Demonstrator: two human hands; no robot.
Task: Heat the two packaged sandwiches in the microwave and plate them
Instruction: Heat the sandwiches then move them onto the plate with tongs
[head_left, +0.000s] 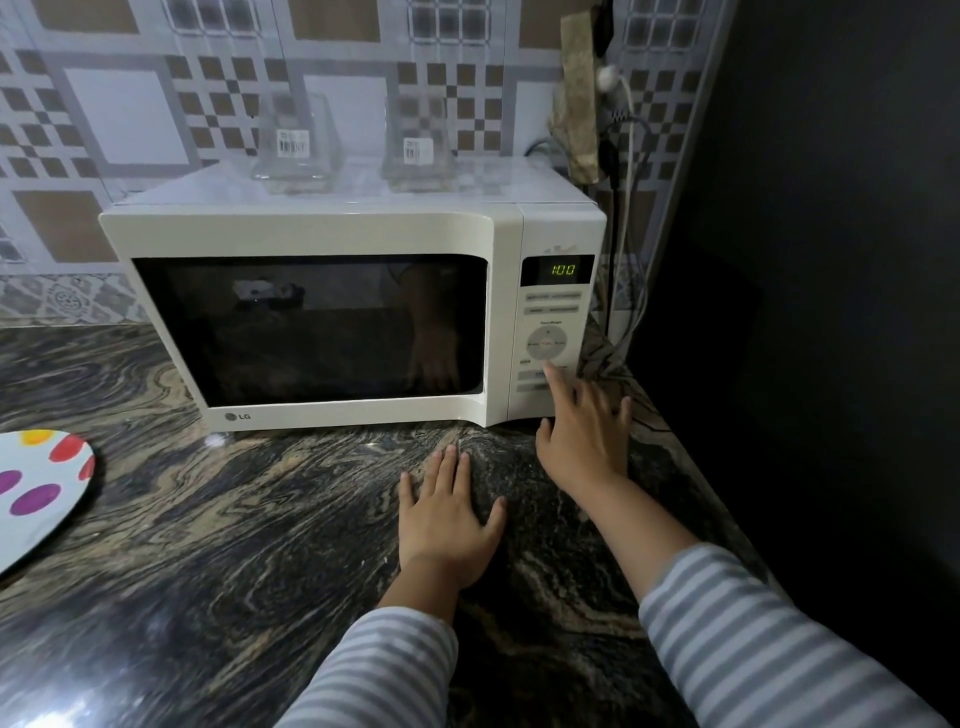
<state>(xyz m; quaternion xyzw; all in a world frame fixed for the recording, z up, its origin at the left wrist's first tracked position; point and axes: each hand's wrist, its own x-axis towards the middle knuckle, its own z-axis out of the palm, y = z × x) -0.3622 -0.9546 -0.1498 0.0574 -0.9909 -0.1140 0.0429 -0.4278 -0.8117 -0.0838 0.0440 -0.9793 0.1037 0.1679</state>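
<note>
- Right hand (584, 441), index finger out, touches the microwave (332, 234) panel's lower buttons; a wrong press could clear 1:00.
- Left hand (447, 525) lies flat, empty, on the counter (208, 545).
- Sandwiches unseen behind the dark door.

My white microwave (332, 312) sits on the dark marbled counter, door shut, its green display reading 1:00. The spotted plate (41, 493) lies flat, well apart to its left.
</note>
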